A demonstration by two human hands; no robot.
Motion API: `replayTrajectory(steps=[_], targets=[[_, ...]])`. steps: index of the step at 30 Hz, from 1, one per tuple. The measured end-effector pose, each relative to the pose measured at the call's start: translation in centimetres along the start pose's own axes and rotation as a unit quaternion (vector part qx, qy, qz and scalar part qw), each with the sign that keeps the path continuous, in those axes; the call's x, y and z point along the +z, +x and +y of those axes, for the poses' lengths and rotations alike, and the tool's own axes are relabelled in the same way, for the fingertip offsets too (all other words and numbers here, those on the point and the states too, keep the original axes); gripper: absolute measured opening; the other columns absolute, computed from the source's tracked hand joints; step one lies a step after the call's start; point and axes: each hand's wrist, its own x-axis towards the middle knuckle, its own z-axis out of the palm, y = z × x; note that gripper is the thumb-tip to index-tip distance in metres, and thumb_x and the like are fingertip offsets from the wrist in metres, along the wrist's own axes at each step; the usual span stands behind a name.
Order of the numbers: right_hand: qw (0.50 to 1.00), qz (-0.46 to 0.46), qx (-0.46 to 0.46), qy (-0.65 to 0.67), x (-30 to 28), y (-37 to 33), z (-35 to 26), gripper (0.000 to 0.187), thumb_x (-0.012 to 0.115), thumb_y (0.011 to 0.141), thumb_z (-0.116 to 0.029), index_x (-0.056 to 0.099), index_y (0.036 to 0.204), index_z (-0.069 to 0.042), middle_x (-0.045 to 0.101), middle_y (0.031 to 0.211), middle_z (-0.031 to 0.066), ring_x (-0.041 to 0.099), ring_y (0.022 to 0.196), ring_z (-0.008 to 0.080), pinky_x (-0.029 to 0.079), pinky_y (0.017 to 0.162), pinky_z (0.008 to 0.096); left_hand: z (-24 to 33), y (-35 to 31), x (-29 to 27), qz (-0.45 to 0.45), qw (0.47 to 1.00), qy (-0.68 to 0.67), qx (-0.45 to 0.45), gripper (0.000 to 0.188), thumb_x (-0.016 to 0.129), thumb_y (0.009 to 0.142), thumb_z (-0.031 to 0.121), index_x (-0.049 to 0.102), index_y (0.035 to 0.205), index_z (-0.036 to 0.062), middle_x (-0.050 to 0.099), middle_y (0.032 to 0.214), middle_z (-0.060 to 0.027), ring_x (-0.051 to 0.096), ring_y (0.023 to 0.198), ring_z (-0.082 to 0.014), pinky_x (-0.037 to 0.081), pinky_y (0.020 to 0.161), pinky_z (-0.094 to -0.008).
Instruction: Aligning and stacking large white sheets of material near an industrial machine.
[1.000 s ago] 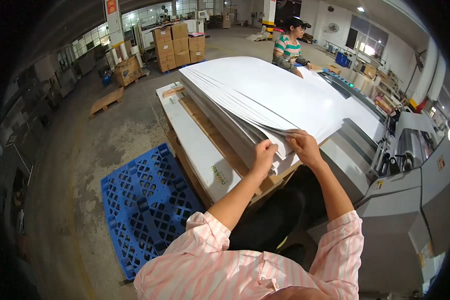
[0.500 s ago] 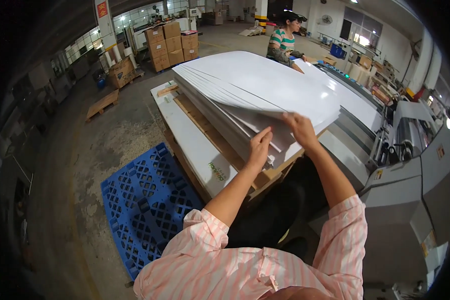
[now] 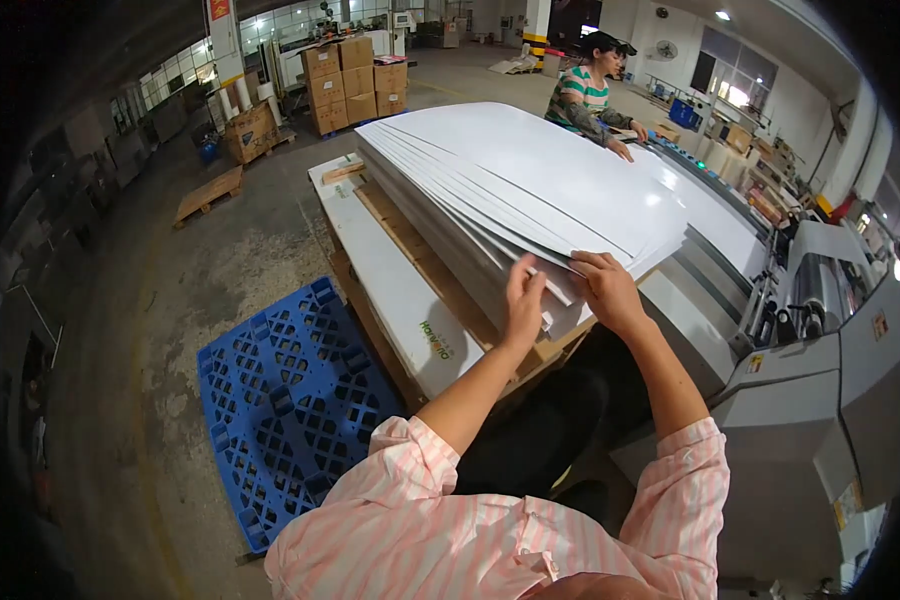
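A tall stack of large glossy white sheets point(image 3: 530, 170) lies in front of me, its upper sheets fanned out along the left edge. My right hand point(image 3: 610, 292) grips the near edge of these upper sheets, its fingers over the top and the thumb hidden. Just left of it, my left hand point(image 3: 525, 302) is raised beside the near corner of the lower sheets, with its fingers apart and nothing visible in them. Under the stack are wooden boards and a long white printed panel point(image 3: 400, 290).
A blue plastic pallet point(image 3: 290, 400) lies on the floor at my left. To the right stands a grey machine point(image 3: 780, 400) with rollers. Across the stack, a person in a striped shirt point(image 3: 585, 95) reaches onto a white sheet. Cardboard boxes point(image 3: 342, 85) are piled at the back.
The raised near edge of the upper sheets has come down, with my right hand on it. My left hand's fingers have spread. The other person's arms have shifted over the far sheet.
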Motion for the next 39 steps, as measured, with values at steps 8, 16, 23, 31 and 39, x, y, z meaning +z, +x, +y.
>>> replayTrajectory(steps=[8,16,23,31,39], targets=[[0.996,-0.017,-0.066,-0.053,-1.4,0.5,-1.2,0.034,0.058,0.061,-0.001,0.065,0.092,-0.012,0.056,0.109,0.0016,0.054,0.085,0.0210,0.047,0.072,0.0309,0.1,1.1,-0.2,0.046,0.986,-0.145,-0.061,0.041,0.052,0.086,0.010,0.036,0.122,-0.0019,0.052,0.094,-0.0066,0.052,0.084,-0.0141,0.047,0.075,-0.0280],[0.995,0.006,0.092,-0.023,-1.2,0.9,-2.4,0.018,0.060,0.071,-0.019,0.069,0.086,-0.014,0.051,0.117,0.0063,0.051,0.097,0.0256,0.043,0.079,0.0370,0.7,0.8,0.2,0.023,0.984,-0.160,-0.069,0.035,0.051,0.088,0.010,0.042,0.118,-0.0039,0.053,0.096,-0.0061,0.053,0.083,-0.0110,0.048,0.074,-0.0252],[0.991,-0.039,0.128,-0.022,-1.6,1.3,-3.1,0.024,0.056,0.076,-0.030,0.070,0.084,-0.012,0.056,0.111,0.0074,0.051,0.097,0.0253,0.041,0.079,0.0369,0.5,0.8,0.0,0.038,0.984,-0.160,-0.074,0.040,0.052,0.087,0.009,0.038,0.122,-0.0063,0.053,0.097,-0.0074,0.053,0.084,-0.0109,0.049,0.072,-0.0246],[0.985,0.050,0.157,-0.054,-1.1,2.5,-2.5,0.025,0.056,0.077,-0.030,0.070,0.077,-0.009,0.061,0.100,0.0071,0.054,0.089,0.0245,0.040,0.077,0.0370,1.0,1.3,0.4,0.057,0.984,-0.142,-0.092,0.044,0.056,0.084,0.013,0.036,0.121,-0.0028,0.052,0.094,-0.0069,0.051,0.079,-0.0116,0.048,0.069,-0.0261],[0.989,0.129,-0.026,-0.061,-0.7,1.4,-0.4,0.018,0.066,0.072,-0.023,0.067,0.082,-0.008,0.050,0.119,0.0091,0.049,0.099,0.0279,0.042,0.077,0.0364,0.9,1.9,-0.1,0.059,0.997,0.016,-0.054,0.029,0.054,0.085,0.020,0.047,0.103,-0.0017,0.049,0.085,-0.0040,0.048,0.074,-0.0111,0.044,0.060,-0.0250]])
